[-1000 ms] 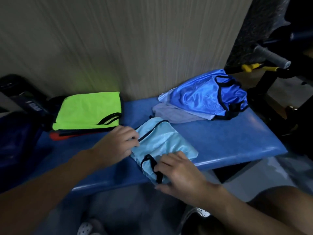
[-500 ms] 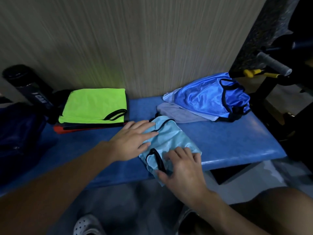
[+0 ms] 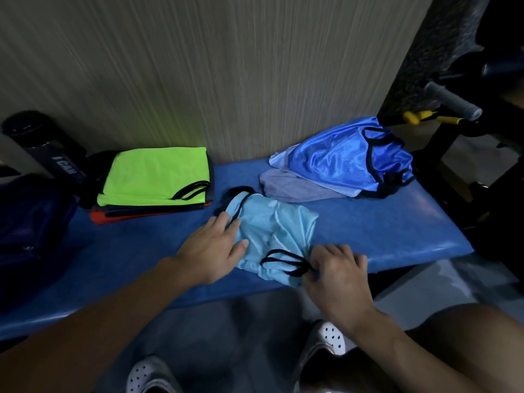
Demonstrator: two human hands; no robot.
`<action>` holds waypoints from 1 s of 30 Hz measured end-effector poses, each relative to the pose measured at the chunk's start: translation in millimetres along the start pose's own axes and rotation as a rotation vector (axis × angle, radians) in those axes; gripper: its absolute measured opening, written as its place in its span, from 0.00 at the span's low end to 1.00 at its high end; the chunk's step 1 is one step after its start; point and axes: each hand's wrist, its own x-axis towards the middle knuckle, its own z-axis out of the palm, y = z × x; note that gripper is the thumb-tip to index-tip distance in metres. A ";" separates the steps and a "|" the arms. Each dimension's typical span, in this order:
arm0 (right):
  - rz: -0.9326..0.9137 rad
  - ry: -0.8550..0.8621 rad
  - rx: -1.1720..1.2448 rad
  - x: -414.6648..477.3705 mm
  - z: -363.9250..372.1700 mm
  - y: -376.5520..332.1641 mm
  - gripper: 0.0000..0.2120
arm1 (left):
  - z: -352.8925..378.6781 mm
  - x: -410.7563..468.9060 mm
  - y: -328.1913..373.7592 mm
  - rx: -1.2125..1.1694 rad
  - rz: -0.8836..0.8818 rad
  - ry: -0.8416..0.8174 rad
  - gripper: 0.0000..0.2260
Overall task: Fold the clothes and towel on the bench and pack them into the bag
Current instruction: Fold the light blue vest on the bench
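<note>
light blue vest [image 3: 276,231] on bench [image 3: 397,222], long axis diagonal, far-left to near-right. left hand [image 3: 211,249] flat on it, right hand [image 3: 337,275] pinching its trim

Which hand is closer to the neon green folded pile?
Left. The left hand lies on the light blue vest, just right of the green pile; the right hand pinches that vest farther right.

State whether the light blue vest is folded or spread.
Partly folded: the light blue vest lies bunched and creased, left hand pressing it, right hand pinching its edge.
</note>
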 end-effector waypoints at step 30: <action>0.283 0.038 0.522 58.3 -2.9 6.6 0.05 | -12.5 49.6 -5.6 -0.174 -0.182 0.336 0.15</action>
